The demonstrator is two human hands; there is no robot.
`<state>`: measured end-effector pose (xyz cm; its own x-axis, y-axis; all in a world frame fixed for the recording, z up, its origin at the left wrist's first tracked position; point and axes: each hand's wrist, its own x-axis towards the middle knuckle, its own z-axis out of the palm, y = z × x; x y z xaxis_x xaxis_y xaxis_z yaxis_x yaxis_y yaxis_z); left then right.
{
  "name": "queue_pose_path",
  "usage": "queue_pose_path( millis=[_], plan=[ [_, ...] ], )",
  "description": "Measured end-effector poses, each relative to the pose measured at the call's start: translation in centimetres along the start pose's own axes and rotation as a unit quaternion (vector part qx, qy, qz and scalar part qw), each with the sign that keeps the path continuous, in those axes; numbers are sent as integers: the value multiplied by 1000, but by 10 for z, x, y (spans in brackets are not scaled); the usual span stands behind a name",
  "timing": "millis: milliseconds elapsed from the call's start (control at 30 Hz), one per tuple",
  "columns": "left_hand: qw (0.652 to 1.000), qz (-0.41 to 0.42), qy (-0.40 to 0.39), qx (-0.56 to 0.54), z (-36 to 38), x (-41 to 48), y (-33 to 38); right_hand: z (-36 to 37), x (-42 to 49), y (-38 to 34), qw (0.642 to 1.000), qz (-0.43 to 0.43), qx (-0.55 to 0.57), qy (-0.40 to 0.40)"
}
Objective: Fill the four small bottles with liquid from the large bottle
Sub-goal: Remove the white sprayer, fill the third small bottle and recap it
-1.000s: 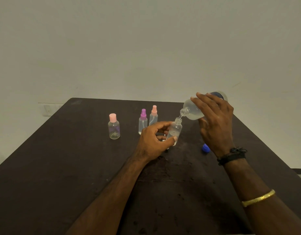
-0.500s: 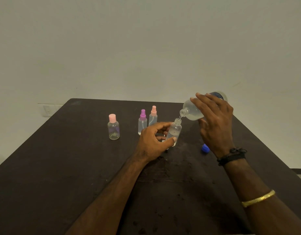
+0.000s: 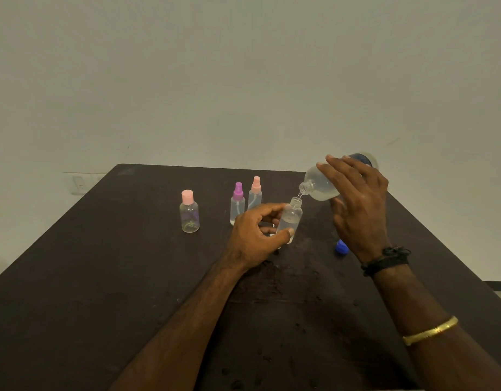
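Tilting small bottle (image 3: 291, 218) inside left grip (image 3: 255, 235)

Views: one.

Item: head camera, wide-angle, worn on your own head.

Facing: forward and down across the dark table (image 3: 102, 277) toward its far edge. The pale wall (image 3: 243, 80) behind fills the upper part of the frame.

Range: near. Both your forearms enter from the bottom edge, and the table's near edge lies out of frame.

Mid-frame, just below centre: your left hand (image 3: 252, 235) around the open small bottle (image 3: 291, 215). To its right is your right hand (image 3: 359, 204), around the tilted large bottle (image 3: 318, 184).
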<state>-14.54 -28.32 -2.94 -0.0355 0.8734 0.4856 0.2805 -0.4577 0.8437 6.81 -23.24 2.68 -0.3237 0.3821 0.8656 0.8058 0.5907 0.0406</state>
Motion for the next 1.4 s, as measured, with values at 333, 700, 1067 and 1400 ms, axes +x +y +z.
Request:
queue_pose_path(
  millis=[333,700,1067,1400],
  plan=[
    [1000,1,-1,2,0,0,-1,-2,-1,-1,1000,-3,1,4],
    [1000,0,-2,5,-1,0,-1,-1,-2,-1,1000,1,6,-5],
    [1000,2,-4,3,-1,0,0,-1,-2,-1,1000,0,6,-9],
    [1000,-2,-4,13,-1,0,-3,-1,-2,-1,1000,-2,3,-6]
  ],
)
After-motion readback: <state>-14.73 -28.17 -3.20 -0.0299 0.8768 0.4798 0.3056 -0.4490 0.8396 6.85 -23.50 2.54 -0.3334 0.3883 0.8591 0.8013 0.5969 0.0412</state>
